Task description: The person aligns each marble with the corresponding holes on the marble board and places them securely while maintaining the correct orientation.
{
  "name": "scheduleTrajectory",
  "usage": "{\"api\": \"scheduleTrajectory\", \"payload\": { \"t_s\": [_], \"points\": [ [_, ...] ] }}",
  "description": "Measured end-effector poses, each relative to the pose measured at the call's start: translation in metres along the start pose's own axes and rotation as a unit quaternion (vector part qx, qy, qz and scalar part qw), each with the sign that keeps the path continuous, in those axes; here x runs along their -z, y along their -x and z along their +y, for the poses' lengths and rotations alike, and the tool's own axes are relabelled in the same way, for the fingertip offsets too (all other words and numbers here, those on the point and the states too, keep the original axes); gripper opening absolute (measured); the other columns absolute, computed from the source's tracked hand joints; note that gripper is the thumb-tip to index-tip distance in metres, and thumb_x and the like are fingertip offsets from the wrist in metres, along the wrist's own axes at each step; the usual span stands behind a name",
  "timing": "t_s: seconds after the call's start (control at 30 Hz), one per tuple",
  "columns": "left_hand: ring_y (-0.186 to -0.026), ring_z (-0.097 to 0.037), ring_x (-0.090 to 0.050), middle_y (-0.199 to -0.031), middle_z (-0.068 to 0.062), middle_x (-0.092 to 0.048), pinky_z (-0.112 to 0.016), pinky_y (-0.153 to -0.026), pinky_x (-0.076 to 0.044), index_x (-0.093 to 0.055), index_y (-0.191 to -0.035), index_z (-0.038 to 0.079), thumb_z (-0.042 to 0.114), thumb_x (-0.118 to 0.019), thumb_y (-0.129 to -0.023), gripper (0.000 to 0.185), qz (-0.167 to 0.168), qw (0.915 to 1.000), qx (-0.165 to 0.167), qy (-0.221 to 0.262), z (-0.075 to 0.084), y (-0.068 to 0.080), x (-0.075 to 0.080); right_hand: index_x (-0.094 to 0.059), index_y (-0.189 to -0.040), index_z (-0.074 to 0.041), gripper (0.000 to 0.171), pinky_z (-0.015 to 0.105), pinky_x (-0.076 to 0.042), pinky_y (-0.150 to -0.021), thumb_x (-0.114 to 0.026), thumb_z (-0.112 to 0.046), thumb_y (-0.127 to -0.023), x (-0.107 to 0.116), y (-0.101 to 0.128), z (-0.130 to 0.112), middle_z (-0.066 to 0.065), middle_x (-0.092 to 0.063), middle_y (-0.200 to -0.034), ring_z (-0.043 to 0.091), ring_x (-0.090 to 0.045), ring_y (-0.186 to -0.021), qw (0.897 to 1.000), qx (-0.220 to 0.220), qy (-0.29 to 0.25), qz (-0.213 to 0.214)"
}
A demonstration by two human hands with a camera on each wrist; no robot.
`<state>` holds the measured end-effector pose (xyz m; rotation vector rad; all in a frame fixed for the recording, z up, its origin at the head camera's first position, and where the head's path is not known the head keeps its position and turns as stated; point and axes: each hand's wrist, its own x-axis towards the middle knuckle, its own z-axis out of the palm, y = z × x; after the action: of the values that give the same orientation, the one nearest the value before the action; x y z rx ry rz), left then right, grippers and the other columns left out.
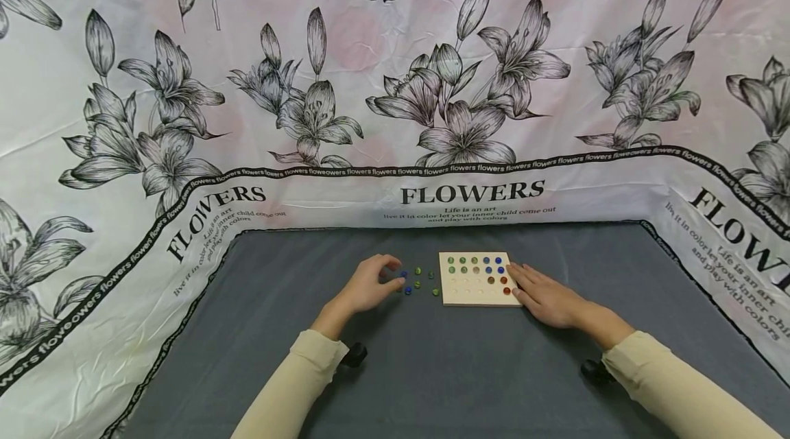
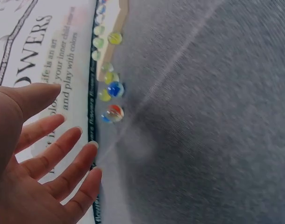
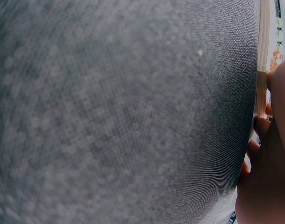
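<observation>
a square wooden board (image 1: 479, 278) lay near the middle of a grey mat (image 1: 432, 370), toward its far edge. the board's dimples held green marbles (image 1: 463, 265) at its far left, blue marbles (image 1: 492, 265) at its far right, and red marbles (image 1: 505, 285) down its near right; the pale dimples at its near left looked unfilled, so the filling seemed a little over half done. a few loose marbles (image 1: 417, 281), blue, green and yellow, sat on the mat just left of the board. the left hand (image 1: 369, 285) hovered over them, fingers spread and relaxed in the wrist view, holding nothing. the right hand (image 1: 543, 296) lay flat with straight fingers touching the board's right edge. behind the mat hung a flower-printed cloth (image 1: 395, 82).
</observation>
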<state>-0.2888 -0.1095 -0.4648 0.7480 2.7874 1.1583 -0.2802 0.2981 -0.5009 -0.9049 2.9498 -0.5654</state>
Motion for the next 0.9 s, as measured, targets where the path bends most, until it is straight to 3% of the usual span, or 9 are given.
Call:
{"api": "scheduleTrajectory", "payload": {
  "t_s": [0.2,0.43,0.9],
  "points": [
    [-0.111,-0.033,-0.063,-0.129,-0.017,-0.062,-0.048,-0.091,-0.053,-0.061,-0.134,0.000,0.021,-0.068,-0.100,0.040,0.000,0.9999,0.005,0.011,-0.010,0.001,-0.002,-0.026,-0.161,-0.002,0.063,0.062,-0.021,-0.118,-0.035,-0.041,-0.113,-0.002,-0.003,0.003,0.022,-0.024,-0.166,0.048,-0.019,-0.151,0.999,-0.038,0.009,-0.028],
    [-0.100,-0.028,-0.066,-0.123,-0.013,-0.066,-0.041,-0.080,-0.055,-0.063,-0.131,0.002,0.017,-0.072,-0.097,0.039,-0.015,0.9998,0.008,0.005,-0.014,0.002,-0.004,-0.030,-0.160,-0.003,0.062,0.066,-0.026,-0.113,-0.036,-0.042,-0.112,-0.002,0.000,0.001,0.024,-0.029,-0.163,0.052,-0.025,-0.148,1.000,-0.015,0.010,-0.005],
    [-0.088,-0.019,-0.061,-0.117,-0.012,-0.067,-0.035,-0.074,-0.051,-0.066,-0.126,0.001,0.013,-0.074,-0.095,0.034,-0.020,0.9998,0.001,-0.002,-0.020,-0.001,-0.010,-0.030,-0.160,-0.002,0.060,0.065,-0.027,-0.113,-0.040,-0.036,-0.112,-0.002,0.000,-0.002,0.025,-0.031,-0.162,0.052,-0.027,-0.147,1.000,-0.014,0.013,-0.004]
  ]
}}
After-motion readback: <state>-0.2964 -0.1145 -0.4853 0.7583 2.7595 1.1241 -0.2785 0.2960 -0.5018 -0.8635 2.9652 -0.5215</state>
